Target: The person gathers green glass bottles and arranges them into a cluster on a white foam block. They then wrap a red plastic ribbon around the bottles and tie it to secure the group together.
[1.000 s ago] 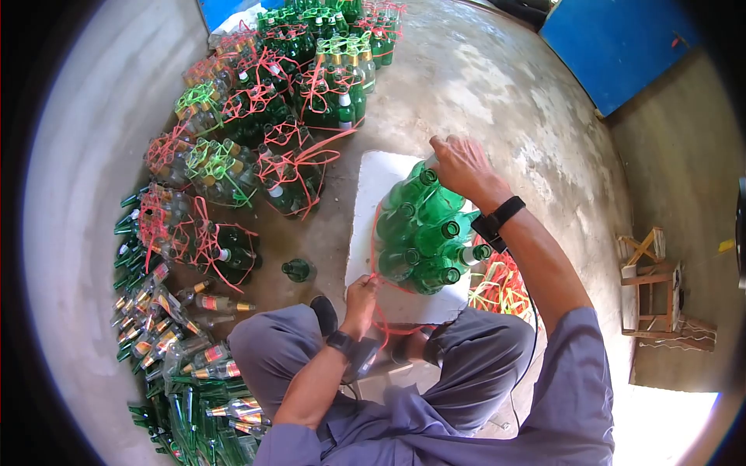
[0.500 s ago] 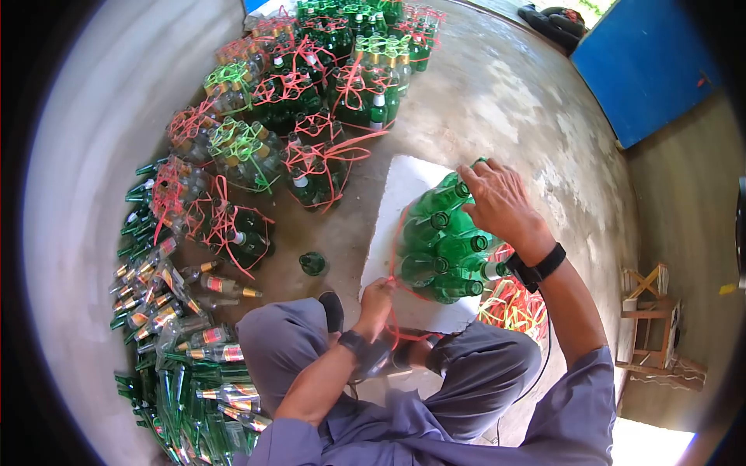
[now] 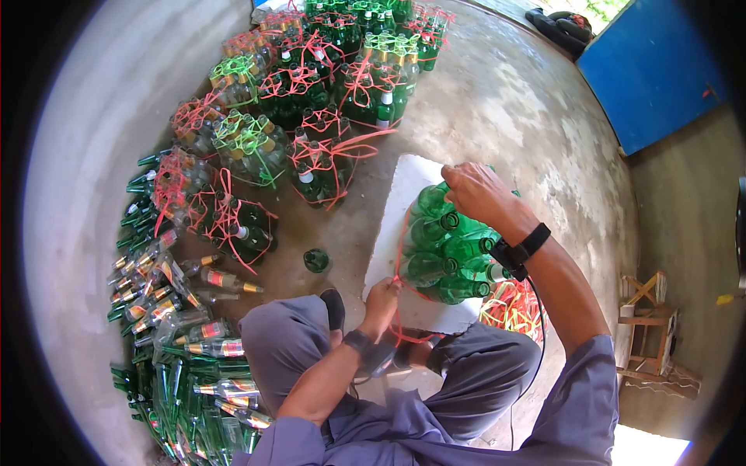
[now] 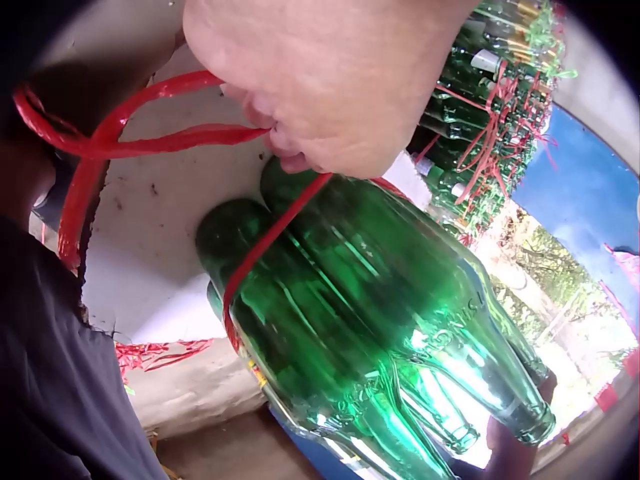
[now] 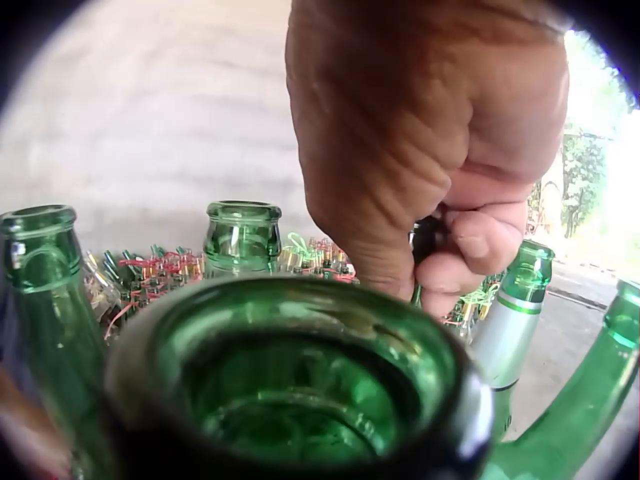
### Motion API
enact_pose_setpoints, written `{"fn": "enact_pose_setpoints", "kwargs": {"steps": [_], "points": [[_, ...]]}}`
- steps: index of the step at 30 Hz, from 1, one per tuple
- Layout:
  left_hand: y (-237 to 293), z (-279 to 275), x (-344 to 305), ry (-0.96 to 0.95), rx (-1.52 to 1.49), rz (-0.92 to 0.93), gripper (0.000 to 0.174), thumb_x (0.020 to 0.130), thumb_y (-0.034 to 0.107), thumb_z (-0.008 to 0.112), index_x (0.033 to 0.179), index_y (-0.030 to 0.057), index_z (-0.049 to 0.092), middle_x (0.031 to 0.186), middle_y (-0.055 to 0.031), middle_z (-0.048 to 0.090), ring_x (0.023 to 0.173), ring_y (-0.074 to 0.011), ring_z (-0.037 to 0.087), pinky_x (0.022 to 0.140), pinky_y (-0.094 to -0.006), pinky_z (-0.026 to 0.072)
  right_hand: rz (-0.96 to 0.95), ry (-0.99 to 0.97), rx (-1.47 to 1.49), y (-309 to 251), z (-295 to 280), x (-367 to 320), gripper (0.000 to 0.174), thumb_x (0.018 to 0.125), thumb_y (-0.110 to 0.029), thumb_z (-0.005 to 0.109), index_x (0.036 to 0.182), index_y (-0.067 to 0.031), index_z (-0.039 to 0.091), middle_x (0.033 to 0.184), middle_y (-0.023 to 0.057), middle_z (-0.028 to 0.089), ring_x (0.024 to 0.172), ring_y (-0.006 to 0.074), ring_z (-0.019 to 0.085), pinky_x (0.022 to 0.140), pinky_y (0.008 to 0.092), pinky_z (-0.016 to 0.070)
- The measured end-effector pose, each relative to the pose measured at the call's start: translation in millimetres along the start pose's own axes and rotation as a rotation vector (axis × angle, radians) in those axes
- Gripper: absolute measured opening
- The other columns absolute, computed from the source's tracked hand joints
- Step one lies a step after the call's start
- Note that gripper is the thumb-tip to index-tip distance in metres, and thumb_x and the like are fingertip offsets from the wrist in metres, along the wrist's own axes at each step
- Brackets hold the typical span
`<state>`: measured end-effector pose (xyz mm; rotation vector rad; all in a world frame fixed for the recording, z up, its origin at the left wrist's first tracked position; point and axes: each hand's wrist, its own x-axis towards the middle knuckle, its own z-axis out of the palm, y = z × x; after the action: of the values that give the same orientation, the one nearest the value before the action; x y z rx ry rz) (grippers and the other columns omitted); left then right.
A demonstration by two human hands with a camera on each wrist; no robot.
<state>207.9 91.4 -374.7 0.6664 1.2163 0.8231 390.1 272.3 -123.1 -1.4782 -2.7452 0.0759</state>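
A cluster of green glass bottles [image 3: 439, 268] stands upright on a white board [image 3: 386, 233] in front of the person. Red plastic twine [image 4: 268, 242] runs around the lower part of the cluster. My left hand [image 3: 382, 304] grips the twine at the cluster's near left side, and a loose loop hangs below that hand. At the far side, my right hand [image 3: 483, 194] has its fingers curled on a bottle neck. In the right wrist view, the thumb and fingers of this hand [image 5: 430, 140] pinch that neck, mostly hidden, beyond a large open bottle mouth [image 5: 300, 292].
Tied bottle bundles [image 3: 318, 155] line the floor at left. Loose bottles [image 3: 202, 373] lie piled along the wall, and a single bottle [image 3: 315, 260] stands beside the board. Red and yellow twine [image 3: 513, 307] is heaped at right. A small wooden frame [image 3: 649, 330] sits farther right.
My right hand has shifted among the far bottles: its fingers were spread over the tops half a second ago and are now curled on one neck. The left hand keeps its grip on the twine.
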Motion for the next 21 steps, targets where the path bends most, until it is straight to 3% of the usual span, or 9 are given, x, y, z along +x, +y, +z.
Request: {"fn": "enact_pose_setpoints", "kwargs": {"steps": [8,12,16,18,21], "points": [[-19,-4,9,-0.038,0.016,0.062,0.017,0.098,0.012,0.053,0.085,0.0023,0.060,0.072,0.0035,0.050,0.060,-0.0052,0.041,0.054,-0.0230,0.0341,0.099,0.010,0.165,-2,-5,-4,0.024,0.079,-0.011,0.074,0.089,0.0050,0.059,0.079,0.0254,0.064,0.080,0.0436,0.065,0.072,0.0490,0.0513],[-6,-3,3,-0.042,0.043,0.042,0.018,0.098,0.012,0.053,0.086,0.0022,0.061,0.072,0.0030,0.051,0.060,-0.0060,0.043,0.056,-0.0237,0.0355,0.151,0.015,0.218,3,-2,-12,0.028,0.080,-0.012,0.074,0.096,0.0064,0.060,0.084,0.0273,0.065,0.088,0.0435,0.065,0.080,0.0490,0.0513],[9,-1,-3,-0.037,0.055,0.000,0.019,0.098,0.014,0.053,0.085,0.0023,0.061,0.070,0.0021,0.051,0.061,-0.0074,0.045,0.056,-0.0249,0.0364,0.169,0.039,0.235,5,-6,-18,0.028,0.081,-0.013,0.073,0.096,0.0065,0.060,0.085,0.0274,0.066,0.090,0.0428,0.065,0.080,0.0491,0.0511],[15,0,-7,-0.044,0.019,-0.036,0.020,0.098,0.014,0.053,0.085,0.0023,0.061,0.070,0.0018,0.051,0.061,-0.0078,0.045,0.056,-0.0252,0.0366,0.226,-0.086,0.228,5,-9,-19,0.046,0.083,-0.016,0.070,0.122,0.0061,0.059,0.095,0.0204,0.070,0.099,0.0390,0.064,0.090,0.0455,0.0489],[16,-1,-9,-0.047,0.029,-0.017,0.021,0.099,0.015,0.052,0.084,0.0024,0.061,0.068,0.0010,0.051,0.061,-0.0083,0.046,0.056,-0.0255,0.0367,0.230,0.045,0.286,8,-2,-26,0.040,0.081,-0.015,0.072,0.111,0.0085,0.062,0.087,0.0256,0.067,0.090,0.0414,0.066,0.082,0.0480,0.0516]]}}
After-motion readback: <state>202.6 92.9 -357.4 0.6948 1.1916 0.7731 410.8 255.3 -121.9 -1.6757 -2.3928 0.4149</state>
